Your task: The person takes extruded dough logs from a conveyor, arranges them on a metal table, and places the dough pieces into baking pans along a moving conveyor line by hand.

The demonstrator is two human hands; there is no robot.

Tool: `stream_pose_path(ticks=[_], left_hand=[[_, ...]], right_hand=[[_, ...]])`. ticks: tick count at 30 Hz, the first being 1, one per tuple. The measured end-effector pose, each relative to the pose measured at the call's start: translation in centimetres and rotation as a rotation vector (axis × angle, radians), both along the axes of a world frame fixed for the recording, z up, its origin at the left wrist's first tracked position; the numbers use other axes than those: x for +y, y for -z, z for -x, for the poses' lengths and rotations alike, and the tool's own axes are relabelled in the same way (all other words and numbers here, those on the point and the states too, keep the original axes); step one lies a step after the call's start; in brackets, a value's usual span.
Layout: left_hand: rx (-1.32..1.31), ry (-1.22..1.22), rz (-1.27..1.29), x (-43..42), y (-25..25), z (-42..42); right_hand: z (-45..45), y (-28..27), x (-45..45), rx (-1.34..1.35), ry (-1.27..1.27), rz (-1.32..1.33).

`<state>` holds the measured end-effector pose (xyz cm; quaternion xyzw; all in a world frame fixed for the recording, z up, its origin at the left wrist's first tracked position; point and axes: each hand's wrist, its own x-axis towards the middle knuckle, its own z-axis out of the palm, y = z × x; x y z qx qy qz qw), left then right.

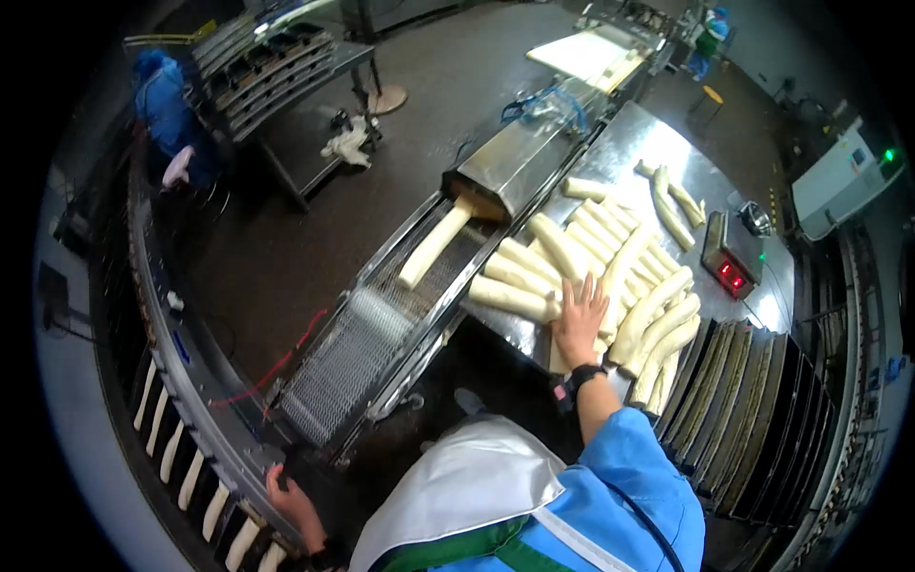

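My right hand [579, 329], with a dark watch at the wrist, lies flat with fingers spread on a pile of pale dough rolls [634, 253]. The rolls lie stacked on a steel table [648, 133]. At the lower left, my left hand [295, 507] is by the metal rail [212, 419] of a curved line, fingers apart and nothing seen in them. Past that rail, pale dough strips [191, 480] lie in dark trays. A single dough strip [434, 246] rests on the mesh conveyor [348, 357], its far end under the machine's metal cover [519, 157].
A scale [732, 255] with red digits stands at the table's right, beside a metal bowl [756, 219]. Dark trays [748, 410] are stacked near my right arm. One person in blue [167, 105] stands at far left, another [708, 43] at the back. A red cord [276, 367] hangs near the conveyor.
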<state>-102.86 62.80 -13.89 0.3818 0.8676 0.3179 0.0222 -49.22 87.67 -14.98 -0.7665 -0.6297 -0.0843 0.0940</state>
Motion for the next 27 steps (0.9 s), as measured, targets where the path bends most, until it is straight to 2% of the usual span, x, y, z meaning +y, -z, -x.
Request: stream_pose_path(ticks=[2,6,10,16,18,19,20,22,24,26,27], left_hand=[[-0.049,-0.023,0.016,1.1,-0.5,-1.5],[-0.134,-0.059,0.087,3.1,-0.5,-2.9],[-0.113,0.077,0.008,4.9,-1.2,-3.8],[-0.066,0.073,0.019,6.5,0.4,-3.0],[-0.122,0.093,0.022,8.1,0.9,-3.3],[-0.177,0.110,0.032,8.9,0.9,-3.5],[-0.181,0.110,0.033,9.8,1.0,-3.9],[-0.185,0.330,0.004,12.3,0.7,-4.9],[-0.146,0.393,0.027,14.6,0.8,-5.5],[-0.211,0.537,0.039,17.0,0.2,-6.7],[-0.214,0.543,0.035,18.1,-0.1,-7.1]], right_hand=[[0.1,1.6,-0.9,0.198,0.140,0.010],[1.0,-0.2,-1.8,0.048,0.056,0.145],[0.3,0.0,-0.4,0.091,0.029,0.187],[-1.3,-0.3,1.1,0.236,-0.025,0.219],[-2.7,-1.0,2.4,1.079,-0.021,0.380],[-2.7,-1.3,3.3,1.483,0.037,0.368],[-2.9,-1.9,4.3,1.681,0.109,0.315],[-2.6,-8.0,6.5,1.931,0.103,0.158],[-4.3,-11.7,9.2,1.974,0.130,0.007],[-5.8,-16.4,11.3,1.954,0.134,-0.126],[-6.7,-17.7,11.3,1.780,-0.039,-0.280]])
